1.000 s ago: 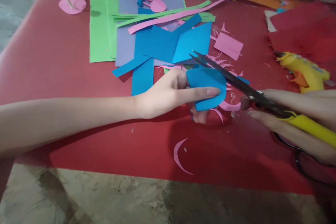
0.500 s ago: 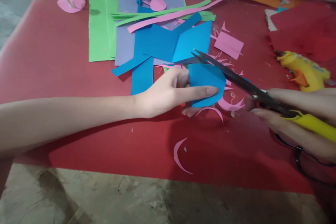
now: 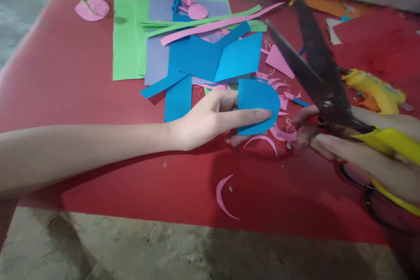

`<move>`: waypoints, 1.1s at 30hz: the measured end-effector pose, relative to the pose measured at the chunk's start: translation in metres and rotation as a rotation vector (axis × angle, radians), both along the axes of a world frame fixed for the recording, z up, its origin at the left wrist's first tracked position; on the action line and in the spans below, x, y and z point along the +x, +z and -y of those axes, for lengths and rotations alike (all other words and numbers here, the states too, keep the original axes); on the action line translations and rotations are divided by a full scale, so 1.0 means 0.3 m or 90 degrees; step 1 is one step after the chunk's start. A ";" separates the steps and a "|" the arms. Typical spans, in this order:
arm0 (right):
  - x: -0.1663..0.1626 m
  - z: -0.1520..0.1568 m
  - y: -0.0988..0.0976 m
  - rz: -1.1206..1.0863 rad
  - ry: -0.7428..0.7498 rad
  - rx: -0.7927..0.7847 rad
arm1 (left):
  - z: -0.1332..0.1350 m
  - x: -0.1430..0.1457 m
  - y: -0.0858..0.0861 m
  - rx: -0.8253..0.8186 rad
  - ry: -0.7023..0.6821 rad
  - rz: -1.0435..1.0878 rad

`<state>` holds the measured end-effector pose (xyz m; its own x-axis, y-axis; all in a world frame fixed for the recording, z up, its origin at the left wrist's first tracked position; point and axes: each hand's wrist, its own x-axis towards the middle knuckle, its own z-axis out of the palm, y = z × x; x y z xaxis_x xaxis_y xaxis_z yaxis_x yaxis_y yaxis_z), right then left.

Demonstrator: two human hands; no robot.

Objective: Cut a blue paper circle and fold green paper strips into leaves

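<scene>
My left hand (image 3: 213, 116) pinches a small blue paper piece (image 3: 257, 105) with a rounded right edge, held just above the red table (image 3: 65, 74). My right hand (image 3: 354, 148) grips yellow-handled scissors (image 3: 315, 65). Their dark blades are spread wide and point up and away, to the right of the blue piece and clear of it.
A pile of blue, green, lilac and pink paper sheets and strips (image 3: 197, 48) lies behind my left hand. Pink curved offcuts (image 3: 225, 197) litter the table. A yellow glue gun (image 3: 374, 92) lies at the right. Pink discs with green stems (image 3: 92, 0) stand at the back left.
The scissors have lifted off the blue piece and their blades have swung wide apart, pointing upward. The blue piece has turned slightly in my left hand.
</scene>
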<state>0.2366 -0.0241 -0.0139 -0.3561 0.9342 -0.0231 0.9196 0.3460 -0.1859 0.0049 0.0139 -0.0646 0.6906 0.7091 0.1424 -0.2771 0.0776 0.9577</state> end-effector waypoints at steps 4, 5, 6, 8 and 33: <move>0.001 -0.017 0.004 -0.078 0.136 -0.066 | 0.002 -0.001 -0.001 -0.015 -0.009 0.024; 0.001 -0.019 0.002 -0.088 0.154 -0.073 | 0.002 -0.001 -0.001 -0.018 -0.010 0.028; 0.001 -0.021 0.000 -0.090 0.166 -0.071 | 0.002 0.000 -0.001 -0.022 -0.012 0.032; -0.001 -0.020 -0.004 -0.080 0.172 -0.047 | 0.002 0.002 -0.001 -0.032 -0.014 0.043; -0.005 -0.032 0.002 -0.066 0.253 -0.004 | 0.001 0.005 0.026 -0.013 0.017 -0.043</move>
<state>0.2351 -0.0145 -0.0132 -0.6896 0.7237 0.0269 0.6911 0.6688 -0.2740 0.0064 0.0136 -0.0569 0.6790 0.7297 0.0812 -0.2142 0.0911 0.9725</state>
